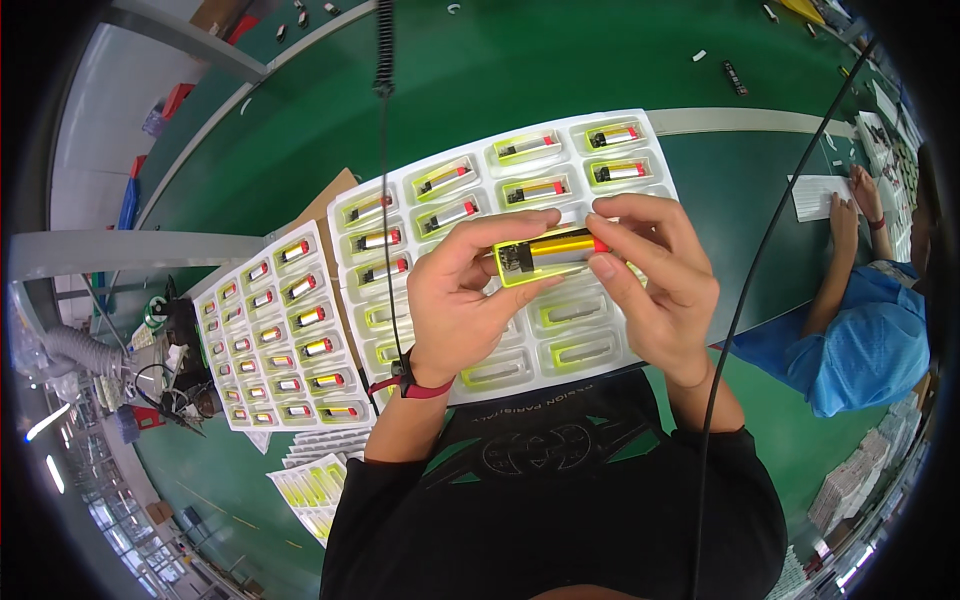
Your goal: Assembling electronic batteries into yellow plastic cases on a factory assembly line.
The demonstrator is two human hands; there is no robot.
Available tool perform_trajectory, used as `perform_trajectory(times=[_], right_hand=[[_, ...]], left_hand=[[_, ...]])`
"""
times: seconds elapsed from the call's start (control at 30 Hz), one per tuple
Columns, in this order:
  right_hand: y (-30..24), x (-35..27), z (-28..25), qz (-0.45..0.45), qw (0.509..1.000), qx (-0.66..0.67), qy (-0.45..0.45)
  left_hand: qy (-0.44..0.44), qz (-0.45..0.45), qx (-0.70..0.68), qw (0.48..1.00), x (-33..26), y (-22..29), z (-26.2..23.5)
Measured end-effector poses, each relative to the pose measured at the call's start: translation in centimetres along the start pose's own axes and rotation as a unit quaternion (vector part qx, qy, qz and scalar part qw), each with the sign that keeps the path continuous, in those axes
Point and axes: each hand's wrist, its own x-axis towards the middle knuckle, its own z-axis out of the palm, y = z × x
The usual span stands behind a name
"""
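In front of my chest, both hands hold a yellow-green plastic shell around a battery assembly that is gold and silver, with a black end and a red end. My left hand grips the shell's left end between thumb and fingers. My right hand pinches the assembly near its red end. Whether the assembly sits fully inside the shell cannot be seen. Just below the hands lies a white tray with rounded compartments. Its farther compartments hold shells with battery assemblies in them; several nearer ones hold yellow-green shells without assemblies.
Another white tray, filled with similar pieces, stands at the left. Stacked trays are below it. A coiled cord and a black cable hang across the view. At the right, a co-worker in blue handles a white sheet.
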Motion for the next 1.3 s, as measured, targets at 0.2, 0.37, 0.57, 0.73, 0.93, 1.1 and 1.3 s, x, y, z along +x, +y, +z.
perform_trajectory(times=[0.2,0.37,0.57,0.73,0.93,1.1,1.3], right_hand=[[0.8,-0.8,1.4,-0.053,0.992,-0.07,0.09],[1.5,-1.1,2.6,0.038,0.986,0.033,0.157],[2.0,-1.2,2.5,0.014,0.987,-0.011,0.16],[2.1,-0.9,2.8,0.094,0.984,0.073,0.13],[1.6,0.5,2.5,0.284,0.923,0.25,0.072],[1.7,0.1,1.5,0.291,0.917,0.268,0.038],[3.0,-0.9,1.2,0.169,0.979,0.105,-0.041]], left_hand=[[0.014,0.019,0.067,0.997,0.0,-0.4,0.5],[0.041,-0.003,0.071,0.997,0.0,-0.4,0.9],[0.041,0.03,0.109,0.993,-0.1,-0.9,1.0],[0.033,0.055,0.082,0.995,-0.3,-1.2,0.5],[0.041,-0.016,0.032,0.999,-0.3,-1.8,0.0],[0.007,-0.129,0.024,0.991,0.2,-0.8,-0.2],[0.021,-0.16,0.138,0.977,-0.1,-0.8,-0.5]])
